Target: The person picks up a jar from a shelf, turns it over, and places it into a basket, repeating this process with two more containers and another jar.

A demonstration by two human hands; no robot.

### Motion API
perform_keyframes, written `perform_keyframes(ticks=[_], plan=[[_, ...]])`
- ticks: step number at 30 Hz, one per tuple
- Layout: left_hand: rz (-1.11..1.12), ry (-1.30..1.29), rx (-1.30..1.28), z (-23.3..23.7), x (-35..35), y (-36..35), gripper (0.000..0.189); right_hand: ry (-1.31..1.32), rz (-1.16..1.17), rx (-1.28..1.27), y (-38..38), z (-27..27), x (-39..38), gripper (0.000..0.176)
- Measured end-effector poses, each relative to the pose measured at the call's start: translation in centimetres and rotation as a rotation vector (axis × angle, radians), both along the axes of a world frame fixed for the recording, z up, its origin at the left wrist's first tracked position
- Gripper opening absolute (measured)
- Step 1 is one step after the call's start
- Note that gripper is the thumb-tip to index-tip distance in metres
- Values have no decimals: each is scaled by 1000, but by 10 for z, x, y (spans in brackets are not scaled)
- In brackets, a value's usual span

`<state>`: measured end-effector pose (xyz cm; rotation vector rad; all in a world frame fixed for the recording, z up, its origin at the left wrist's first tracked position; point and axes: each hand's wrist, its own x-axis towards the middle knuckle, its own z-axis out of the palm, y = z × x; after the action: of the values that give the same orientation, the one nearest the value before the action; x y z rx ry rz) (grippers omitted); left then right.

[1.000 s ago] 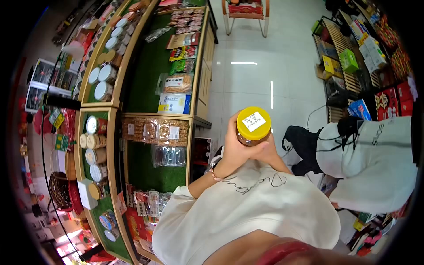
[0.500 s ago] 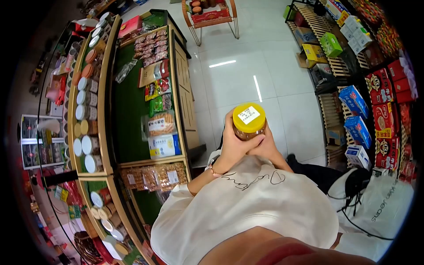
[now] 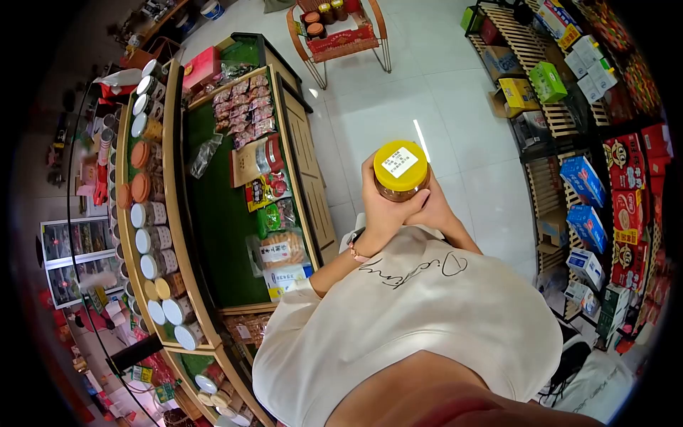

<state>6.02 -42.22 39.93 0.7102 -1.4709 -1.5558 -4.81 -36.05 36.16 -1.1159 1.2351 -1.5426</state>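
A jar with a yellow lid (image 3: pixel 400 165) and a white printed label is held upright in front of my chest. My left hand (image 3: pixel 383 215) is wrapped round its left side, with the thumb across the front. Around the lower right side of the jar is my right hand (image 3: pixel 440 211), its fingers partly hidden behind the jar and the other hand. The jar's contents look brown through the clear wall.
On the left, a green-lined display shelf (image 3: pixel 220 249) holds snack packets, beside a rack of lidded jars (image 3: pixel 151 240). A chair (image 3: pixel 343 43) bearing jars stands ahead. Slatted shelves with boxes (image 3: pixel 583 181) line the right side.
The view has shifted forward, so the chair and its jars show more fully. Both hands still hold the jar, which sits slightly higher in view.
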Motion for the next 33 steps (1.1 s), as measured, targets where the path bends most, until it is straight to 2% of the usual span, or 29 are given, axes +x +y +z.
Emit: perform_keyframes(ticks=[4,8,9,13,16,19,23,25,26,29,33], plan=[[38,12,79,-8,-34,-46,81,72,-29,29,-45,-4,-35,121],[61,-53,-23,-21,-87,-108,83,92,-52,52,-105,-25,-83,120],[65,-71,-18,-19,-103,-121,84,35,-49,38,-120,-24,-95,120],[57,-79,-9,-19,-165,-182,84,73,-142,71,-186,-16,-149,122],[-57,-140,-138,-16,-211,-239,83,33,-175,40,-237,-21,-196,122],[-208,-173,-93,-11,-257,-289,84,96,-158,94,-271,-23,-249,122],[-322,-223,-25,-5,-284,-340,85,31,-31,172,-309,-23,-290,122],[-307,-255,-55,-4,-290,-362,83,45,38,188,-330,-28,-301,121],[-300,-273,-68,-4,-292,-373,82,-32,71,228,-343,-30,-304,120],[-260,-263,26,-16,-300,-414,77,61,115,217,-388,-37,-315,120],[-189,-250,16,-28,-310,-477,73,-7,131,209,-456,-37,-325,120]])
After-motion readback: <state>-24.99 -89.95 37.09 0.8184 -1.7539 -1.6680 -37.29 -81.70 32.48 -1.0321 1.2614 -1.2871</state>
